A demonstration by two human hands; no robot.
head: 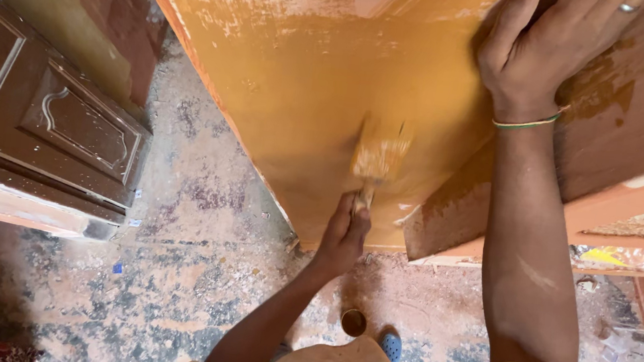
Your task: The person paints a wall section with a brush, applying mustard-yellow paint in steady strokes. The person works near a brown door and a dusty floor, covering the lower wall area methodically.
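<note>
A large wooden panel [303, 66] stands tilted in front of me, coated in wet ochre paint. My left hand [344, 236] is closed around the handle of a paintbrush [380, 157], whose motion-blurred bristles press against the lower part of the panel. My right hand [543, 44] lies flat against the panel's upper right, where the surface turns brown. It wears a ring and thin green bangles at the wrist.
A dark brown carved door [39, 108] leans at the left. A small round tin [353, 322] and my blue sandal [391, 347] sit on the paint-stained concrete floor [166, 268]. More orange-edged boards [642, 209] lie at the right.
</note>
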